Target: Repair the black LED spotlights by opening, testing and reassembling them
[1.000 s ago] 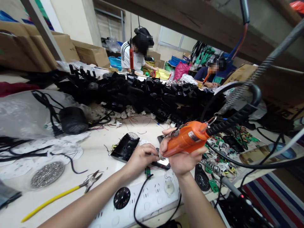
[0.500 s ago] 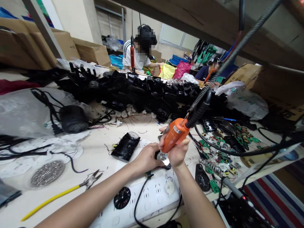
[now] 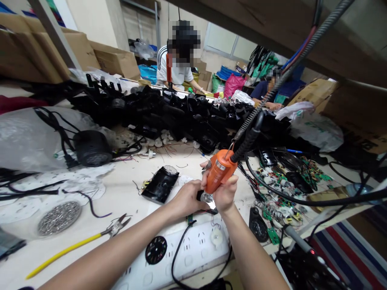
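Observation:
My right hand [image 3: 223, 194] is wrapped round an orange electric screwdriver [image 3: 219, 170] that stands nearly upright, tip down, with a black cable [image 3: 250, 137] and spring hose rising from its top. Its tip meets a small black part [image 3: 208, 203] on the workbench. My left hand [image 3: 187, 198] is closed in a pinch on that part, right beside the tip. A black plastic housing [image 3: 160, 184] lies just left of my left hand.
Yellow-handled cutters [image 3: 75, 245] and a dish of screws [image 3: 59, 218] lie at the left. A white power strip [image 3: 181, 251] runs along the near edge. Green circuit boards [image 3: 278, 193] and cables lie at the right. A pile of black housings [image 3: 169, 114] fills the back; two people sit beyond.
The screwdriver has swung from lying nearly level to standing upright, tip down on the part. My hands have drawn closer together and stay on the part.

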{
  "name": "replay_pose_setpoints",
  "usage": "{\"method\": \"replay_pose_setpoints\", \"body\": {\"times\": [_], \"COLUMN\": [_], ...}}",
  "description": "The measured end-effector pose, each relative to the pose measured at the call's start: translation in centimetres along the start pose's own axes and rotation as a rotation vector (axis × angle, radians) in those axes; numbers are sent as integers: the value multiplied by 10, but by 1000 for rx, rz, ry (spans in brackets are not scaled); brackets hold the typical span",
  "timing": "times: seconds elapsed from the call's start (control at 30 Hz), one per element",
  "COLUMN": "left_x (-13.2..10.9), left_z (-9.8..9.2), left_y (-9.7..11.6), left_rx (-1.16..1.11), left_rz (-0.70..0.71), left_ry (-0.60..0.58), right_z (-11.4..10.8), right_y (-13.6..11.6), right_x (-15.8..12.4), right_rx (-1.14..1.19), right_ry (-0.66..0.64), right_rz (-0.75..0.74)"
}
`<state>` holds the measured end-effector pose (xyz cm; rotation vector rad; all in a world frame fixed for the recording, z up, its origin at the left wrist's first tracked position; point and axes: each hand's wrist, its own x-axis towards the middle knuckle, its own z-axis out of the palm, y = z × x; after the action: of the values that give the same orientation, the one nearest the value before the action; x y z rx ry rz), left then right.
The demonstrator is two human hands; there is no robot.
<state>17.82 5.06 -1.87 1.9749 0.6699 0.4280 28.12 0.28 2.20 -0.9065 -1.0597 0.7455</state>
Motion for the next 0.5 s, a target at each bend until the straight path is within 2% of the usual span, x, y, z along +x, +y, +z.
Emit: {"method": "replay_pose_setpoints", "body": {"times": [0.5], "left_x": [3], "left_z": [-1], "left_y": [-5], "left_rx": [-10], "left_rz": [-6], "left_ry": [-22], "right_z": [3], "right_y": [0], "right_x": [0], "right_rx": [-5], "right_ry": [15], "right_rz": [27]}}
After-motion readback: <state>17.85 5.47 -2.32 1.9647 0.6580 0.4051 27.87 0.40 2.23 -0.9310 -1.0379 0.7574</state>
